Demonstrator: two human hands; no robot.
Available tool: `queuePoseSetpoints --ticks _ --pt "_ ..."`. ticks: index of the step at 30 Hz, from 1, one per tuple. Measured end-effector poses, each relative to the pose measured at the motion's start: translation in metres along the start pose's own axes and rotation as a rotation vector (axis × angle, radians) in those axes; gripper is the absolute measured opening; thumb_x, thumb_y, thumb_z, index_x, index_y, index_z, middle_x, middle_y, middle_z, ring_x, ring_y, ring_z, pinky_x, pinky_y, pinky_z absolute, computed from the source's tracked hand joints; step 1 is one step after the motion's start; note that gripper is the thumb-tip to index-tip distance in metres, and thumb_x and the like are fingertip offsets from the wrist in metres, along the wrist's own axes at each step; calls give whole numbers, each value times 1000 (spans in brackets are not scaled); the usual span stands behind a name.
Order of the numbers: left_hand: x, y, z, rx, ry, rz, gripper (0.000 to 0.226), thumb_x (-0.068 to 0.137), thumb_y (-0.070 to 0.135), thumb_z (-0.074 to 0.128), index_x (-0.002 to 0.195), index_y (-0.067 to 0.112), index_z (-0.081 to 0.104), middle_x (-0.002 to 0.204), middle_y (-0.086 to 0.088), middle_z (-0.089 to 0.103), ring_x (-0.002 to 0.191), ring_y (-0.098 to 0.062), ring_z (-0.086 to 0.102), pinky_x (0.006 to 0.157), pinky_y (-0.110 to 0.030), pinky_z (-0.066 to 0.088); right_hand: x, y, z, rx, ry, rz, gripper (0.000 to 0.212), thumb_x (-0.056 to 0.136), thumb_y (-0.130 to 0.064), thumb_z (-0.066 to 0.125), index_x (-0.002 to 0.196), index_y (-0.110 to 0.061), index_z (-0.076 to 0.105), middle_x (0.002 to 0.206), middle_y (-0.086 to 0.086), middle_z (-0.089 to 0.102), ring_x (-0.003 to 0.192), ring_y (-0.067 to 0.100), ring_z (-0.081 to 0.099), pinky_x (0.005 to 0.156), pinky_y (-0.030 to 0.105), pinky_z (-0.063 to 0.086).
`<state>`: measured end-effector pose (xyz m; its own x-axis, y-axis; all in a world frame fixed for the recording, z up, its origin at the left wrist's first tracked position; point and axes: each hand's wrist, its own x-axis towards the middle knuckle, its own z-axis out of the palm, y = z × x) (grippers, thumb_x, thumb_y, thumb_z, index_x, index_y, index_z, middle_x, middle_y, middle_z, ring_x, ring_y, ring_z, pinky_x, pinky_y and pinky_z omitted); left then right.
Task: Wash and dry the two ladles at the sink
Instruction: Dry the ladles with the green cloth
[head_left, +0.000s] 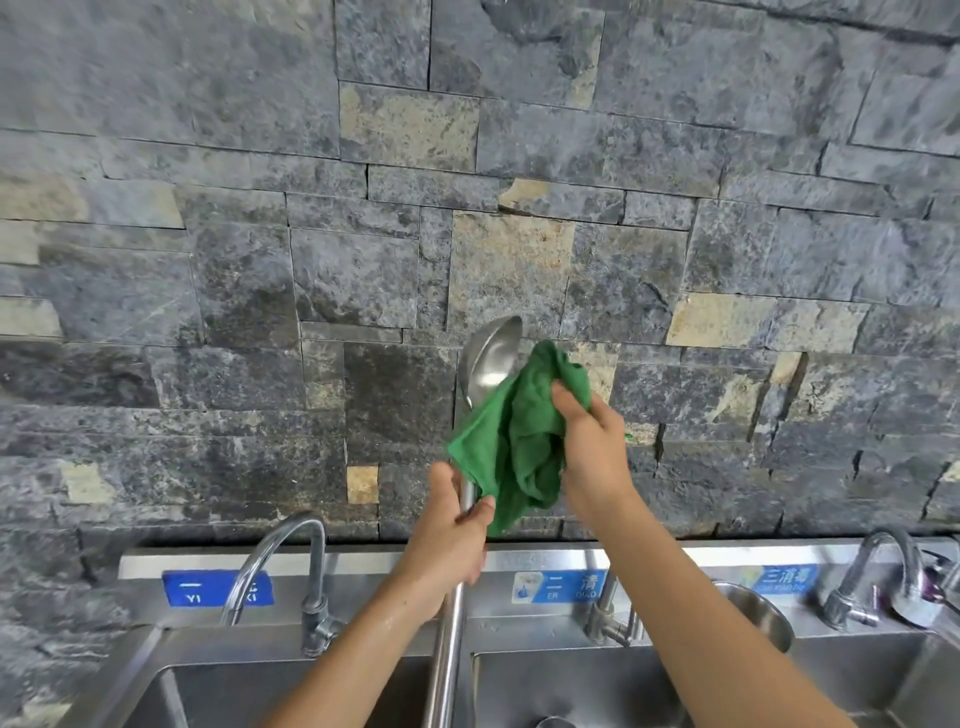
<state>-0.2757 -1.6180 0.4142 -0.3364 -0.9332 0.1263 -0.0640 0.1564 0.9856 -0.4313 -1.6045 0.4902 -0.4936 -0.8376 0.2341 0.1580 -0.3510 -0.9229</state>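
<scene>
Head view, the only view.

- Steel ladle (488, 358) held upright, bowl at top and in front of the stone wall (311, 208). Its long handle runs straight down past the divider between the left and middle basins and out of the bottom edge.
- Left hand (449, 530): fingers and thumb wrapped round the handle about midway up, a firm grip. The forearm shows wet spots.
- Right hand (587, 441): fingers curled into a green cloth (519, 447), bunching it against the lower right of the ladle bowl. The cloth hangs down over the upper handle, and its lower corner touches the left thumb.
- Stainless sink unit (145, 665) along the bottom, with three basins partly in view.
- Curved faucet (291, 540) behind the left basin. A second tap (605, 613) is behind the middle basin, mostly hidden by the right forearm. A third faucet (888, 561) is at far right.
- Blue label (218, 587) on the backsplash behind the left faucet. Two more labels to the right, print too blurred to read fully.
- Metal bowl (753, 608) near the ledge between the middle and right basins.
</scene>
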Motion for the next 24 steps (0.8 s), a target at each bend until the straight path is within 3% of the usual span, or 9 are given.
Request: queuePoseSetpoints --ticks 3,5,7,10,13,15,18,21,24 --pt "3 0 -6 109 88 36 26 101 26 48 94 48 37 76 1 59 39 -1 45 37 -22 35 10 -26 -11 131 42 84 19 102 -31 63 106 -15 72 93 3 82 84 19 80 61 29 63" --pt "2 1 -9 158 131 56 16 101 43 46 90 53 40 73 9 61 40 3 47 41 -21 36 19 -44 -17 99 69 80 23 101 -34 63 111 -15 70 98 3 82 89 21 79 65 31 62" --pt "0 2 -10 188 142 63 18 99 56 39 89 47 50 66 14 56 43 1 46 47 -28 37 28 -61 -21 78 79 64 24 101 -35 62 114 -17 68 108 4 80 95 20 76 69 33 59" --pt "-8 -1 -11 245 116 105 29 104 46 35 91 30 56 66 9 57 50 -11 55 52 -46 47 40 -83 -23 79 54 13 19 103 -33 60 115 -21 66 119 5 75 106 22 72 68 35 58" --pt "-19 -5 -6 361 90 168 27 104 43 36 85 26 46 62 1 57 49 -19 64 49 -43 51 43 -93 -20 2 -54 -61 16 105 -30 56 117 -27 67 123 2 73 114 24 69 79 42 60" --pt "-23 -7 0 415 110 238 28 104 42 38 82 26 42 60 2 54 51 -22 59 52 -45 46 36 -87 -16 -196 -197 -136 19 106 -27 52 117 -30 69 121 -1 74 113 19 69 87 43 62" --pt "-20 -6 7 413 142 308 28 104 39 41 79 25 41 58 5 49 50 -13 45 52 -35 35 18 -61 -9 -780 -431 -357 21 107 -27 48 113 -29 67 109 -9 67 95 10 66 92 46 60" --pt "-15 -4 9 394 145 298 29 104 35 43 77 24 42 57 7 47 50 -9 41 51 -29 31 7 -32 -6 -1189 -535 -478 46 104 -54 44 136 -28 62 133 -7 51 128 17 43 117 46 33" --pt "-10 -6 8 392 145 305 30 104 33 44 76 24 42 56 7 45 51 -9 42 52 -27 31 4 -20 -5 -1277 -501 -392 71 92 -80 18 153 -50 38 167 -7 21 154 18 7 125 52 6"
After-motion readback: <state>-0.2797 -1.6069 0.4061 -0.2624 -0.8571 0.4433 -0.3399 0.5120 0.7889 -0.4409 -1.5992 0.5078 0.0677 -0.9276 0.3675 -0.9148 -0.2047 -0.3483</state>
